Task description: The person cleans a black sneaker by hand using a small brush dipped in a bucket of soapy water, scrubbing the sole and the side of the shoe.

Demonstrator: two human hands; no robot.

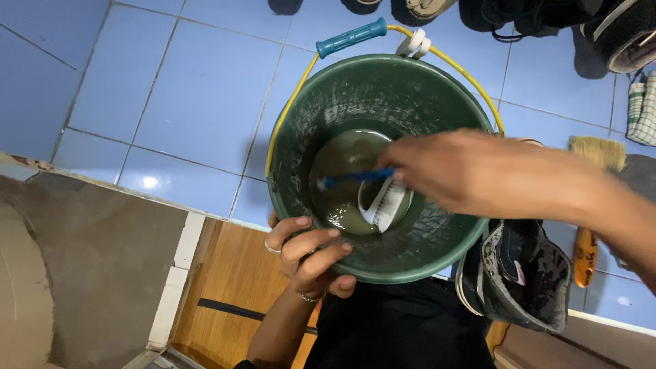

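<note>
Head view: a round dark-green plastic bucket (383, 167) with a yellow wire bail and blue grip stands on the blue tiled floor (198, 89). It holds a shallow pool of murky greenish water (345, 164) and a white-soled shoe (384, 201) lying in it. The right hand (465, 171) reaches in over the rim, fingers closed on a blue-handled brush (355, 178) whose head rests over the water, just beside the shoe. The left hand (307, 253) grips the bucket's near rim, fingers curled. A dark worn shoe (519, 273) sits just right of the bucket.
</note>
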